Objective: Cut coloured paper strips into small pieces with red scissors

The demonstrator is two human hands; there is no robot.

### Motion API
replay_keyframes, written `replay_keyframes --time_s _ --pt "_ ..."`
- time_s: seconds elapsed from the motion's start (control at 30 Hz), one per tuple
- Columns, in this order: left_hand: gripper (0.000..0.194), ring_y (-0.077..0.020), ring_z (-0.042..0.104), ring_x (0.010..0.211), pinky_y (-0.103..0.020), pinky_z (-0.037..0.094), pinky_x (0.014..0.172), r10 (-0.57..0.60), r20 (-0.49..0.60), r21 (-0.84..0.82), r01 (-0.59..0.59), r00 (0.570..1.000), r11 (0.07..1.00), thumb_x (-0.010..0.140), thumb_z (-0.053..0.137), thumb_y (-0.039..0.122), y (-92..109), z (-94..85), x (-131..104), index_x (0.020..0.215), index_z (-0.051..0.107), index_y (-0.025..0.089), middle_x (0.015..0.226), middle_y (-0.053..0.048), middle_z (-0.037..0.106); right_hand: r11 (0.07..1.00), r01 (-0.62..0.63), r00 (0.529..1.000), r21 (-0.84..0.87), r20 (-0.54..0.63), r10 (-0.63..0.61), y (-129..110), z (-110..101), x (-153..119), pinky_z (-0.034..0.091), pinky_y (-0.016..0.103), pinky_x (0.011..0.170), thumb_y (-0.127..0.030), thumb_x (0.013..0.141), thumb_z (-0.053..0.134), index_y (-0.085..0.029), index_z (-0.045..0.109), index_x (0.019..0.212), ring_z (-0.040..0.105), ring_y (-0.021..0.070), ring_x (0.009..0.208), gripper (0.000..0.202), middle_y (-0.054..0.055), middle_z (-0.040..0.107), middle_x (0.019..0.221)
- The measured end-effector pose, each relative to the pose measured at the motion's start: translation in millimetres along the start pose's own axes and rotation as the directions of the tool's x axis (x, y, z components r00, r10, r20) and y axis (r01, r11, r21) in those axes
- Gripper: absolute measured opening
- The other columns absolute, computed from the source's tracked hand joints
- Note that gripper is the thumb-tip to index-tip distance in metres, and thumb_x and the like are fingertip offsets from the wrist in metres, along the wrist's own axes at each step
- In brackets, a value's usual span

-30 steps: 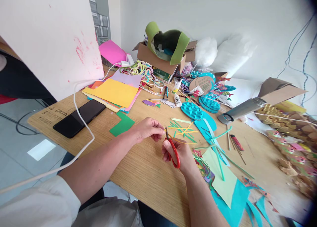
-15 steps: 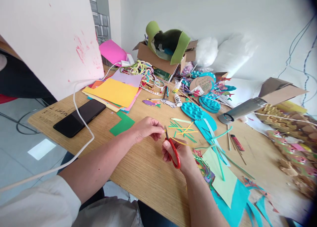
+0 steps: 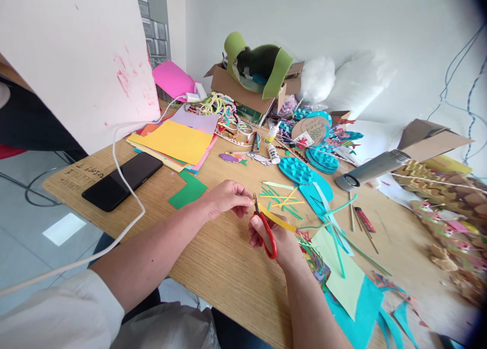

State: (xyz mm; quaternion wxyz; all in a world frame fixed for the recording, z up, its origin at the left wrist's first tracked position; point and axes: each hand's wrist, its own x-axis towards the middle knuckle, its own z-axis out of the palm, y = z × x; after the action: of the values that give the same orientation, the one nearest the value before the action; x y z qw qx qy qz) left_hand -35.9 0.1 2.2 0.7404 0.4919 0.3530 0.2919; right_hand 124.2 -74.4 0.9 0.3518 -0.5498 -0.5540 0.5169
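The left hand [image 3: 230,199] seems to pinch one end of a yellow paper strip [image 3: 281,220], which trails toward four o'clock. The right hand [image 3: 282,237] grips red scissors [image 3: 271,238] pointing at eleven o'clock; a slip so close could nip the left hand.

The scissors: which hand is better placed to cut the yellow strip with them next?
Probably the right hand: it holds the scissors by the handle end, close to the yellow strip. The left hand seems to pinch the strip's end beside the scissors, so it suits steadying better.
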Motion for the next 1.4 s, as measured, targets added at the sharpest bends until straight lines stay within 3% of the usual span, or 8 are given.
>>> replay_keyframes --time_s 0.37,0.63,1.23,1.4 --pt "0.015 -0.0081 0.053 0.050 -0.021 0.044 0.052 0.000 -0.002 -0.008 0.000 1.000 1.000 0.062 0.069 0.026 0 -3.1 1 0.067 0.063 0.013 0.055 0.000 0.060 0.999 -0.045 0.999 -0.007 -0.023 0.045 -6 1 -1 0.045 0.021 0.036 -0.058 0.067 0.071 -0.018 0.055 0.055 0.057 0.0132 0.038 0.045 0.000 0.057 0.046" --pt "0.013 -0.0079 0.053 0.050 -0.021 0.044 0.051 0.013 -0.010 0.012 -0.013 1.000 1.000 0.063 0.068 0.024 -1 -2.8 1 0.066 0.062 0.013 0.055 0.001 0.060 1.000 -0.018 1.000 -0.021 0.005 0.018 0 -1 0 0.044 0.020 0.037 -0.053 0.072 0.069 -0.017 0.057 0.055 0.056 0.0130 0.037 0.042 0.001 0.058 0.044" --pt "0.011 -0.0082 0.054 0.050 -0.021 0.045 0.051 0.050 -0.046 0.056 -0.048 0.998 0.997 0.064 0.065 0.023 1 -2.7 1 0.067 0.062 0.013 0.054 0.001 0.060 0.996 -0.087 0.996 -0.016 -0.014 0.087 -10 2 -2 0.040 0.019 0.035 -0.050 0.069 0.073 -0.018 0.053 0.059 0.053 0.0115 0.036 0.039 -0.002 0.056 0.045" --pt "0.009 -0.0099 0.053 0.049 -0.021 0.042 0.050 0.051 -0.101 0.181 -0.032 0.994 0.983 0.065 0.063 0.023 3 -3.1 1 0.066 0.061 0.014 0.053 0.000 0.059 0.995 -0.098 0.991 -0.009 -0.089 0.096 -9 0 -1 0.040 0.021 0.035 -0.058 0.066 0.072 -0.018 0.052 0.057 0.054 0.0124 0.036 0.045 -0.001 0.057 0.047"
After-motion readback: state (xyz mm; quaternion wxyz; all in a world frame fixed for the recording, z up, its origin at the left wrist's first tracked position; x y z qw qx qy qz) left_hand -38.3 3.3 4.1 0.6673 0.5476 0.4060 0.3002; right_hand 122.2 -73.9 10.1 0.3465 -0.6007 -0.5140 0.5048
